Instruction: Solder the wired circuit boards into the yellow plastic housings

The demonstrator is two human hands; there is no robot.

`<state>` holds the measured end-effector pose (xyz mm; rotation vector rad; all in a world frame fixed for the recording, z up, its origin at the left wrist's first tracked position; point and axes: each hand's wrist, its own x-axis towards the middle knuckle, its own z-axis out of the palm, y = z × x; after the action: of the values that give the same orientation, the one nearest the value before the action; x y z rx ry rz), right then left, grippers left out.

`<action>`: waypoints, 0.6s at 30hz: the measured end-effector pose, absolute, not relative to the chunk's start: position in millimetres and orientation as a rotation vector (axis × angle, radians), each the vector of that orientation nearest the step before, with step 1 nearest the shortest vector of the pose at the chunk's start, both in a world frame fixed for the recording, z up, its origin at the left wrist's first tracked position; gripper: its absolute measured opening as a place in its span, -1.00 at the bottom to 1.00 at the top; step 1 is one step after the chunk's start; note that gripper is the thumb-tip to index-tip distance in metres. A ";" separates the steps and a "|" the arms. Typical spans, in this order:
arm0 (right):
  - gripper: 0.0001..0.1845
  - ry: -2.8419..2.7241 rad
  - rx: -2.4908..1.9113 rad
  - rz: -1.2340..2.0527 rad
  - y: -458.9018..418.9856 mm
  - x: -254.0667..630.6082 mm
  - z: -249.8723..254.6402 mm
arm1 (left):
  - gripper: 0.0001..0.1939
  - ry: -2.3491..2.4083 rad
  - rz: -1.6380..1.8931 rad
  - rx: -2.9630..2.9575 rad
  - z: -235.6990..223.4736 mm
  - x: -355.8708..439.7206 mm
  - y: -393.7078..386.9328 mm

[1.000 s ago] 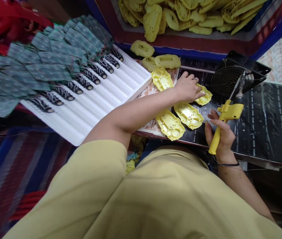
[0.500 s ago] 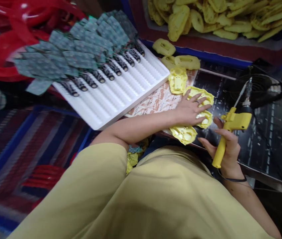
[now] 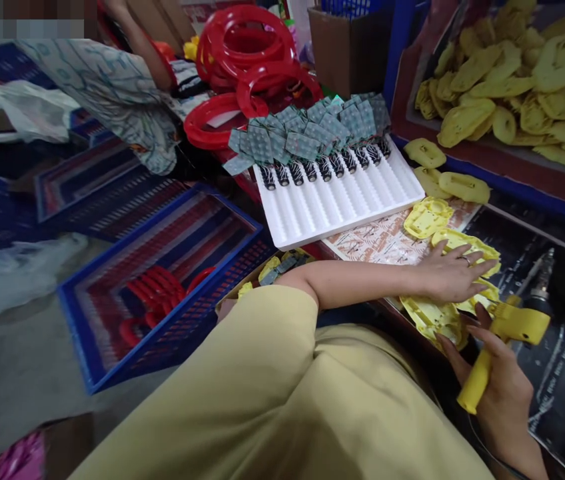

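My left hand (image 3: 455, 275) lies with fingers spread over several yellow plastic shells at the table edge. One shell (image 3: 477, 243) shows beyond its fingers, and another shell (image 3: 432, 320) lies below its wrist. In my right hand (image 3: 500, 373) is a yellow soldering gun (image 3: 520, 323), its handle tilted and its metal tip pointing up and away. The right thumb is close to the nearest shell's edge; I cannot tell whether they touch. A further shell (image 3: 427, 217) rests beside the white ridged tray.
The white tray (image 3: 342, 213) holds a row of wired black parts with green circuit boards (image 3: 302, 133). A crate of yellow pieces (image 3: 512, 87) stands at back right. Red rings (image 3: 252, 47) are piled behind. A blue crate (image 3: 162, 280) sits at left, near another person's patterned clothing (image 3: 112, 93).
The view has swung left, so the table things appear farther right and more of the floor and a person show. My left hand stays over the shells; my right still holds the soldering gun.
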<state>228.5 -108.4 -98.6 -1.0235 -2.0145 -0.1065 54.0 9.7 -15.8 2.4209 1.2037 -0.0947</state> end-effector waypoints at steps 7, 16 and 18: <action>-0.51 -2.063 -1.151 0.025 -103.3 277.7 -94.9 | -0.48 1.293 0.158 2.592 -1.1 2.9 32.4; -0.53 -1.907 -1.147 -0.182 -95.2 276.2 -87.6 | -0.77 2.415 0.320 2.431 29.0 -261.4 118.3; -0.54 -1.885 -1.176 -0.170 -93.8 271.9 -84.3 | -0.74 2.286 0.263 2.533 23.4 -278.0 125.5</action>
<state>271.9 -93.8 -84.3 -1.1757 -1.8848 -0.1705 -278.0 125.5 23.4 2.5326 2.2863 0.2634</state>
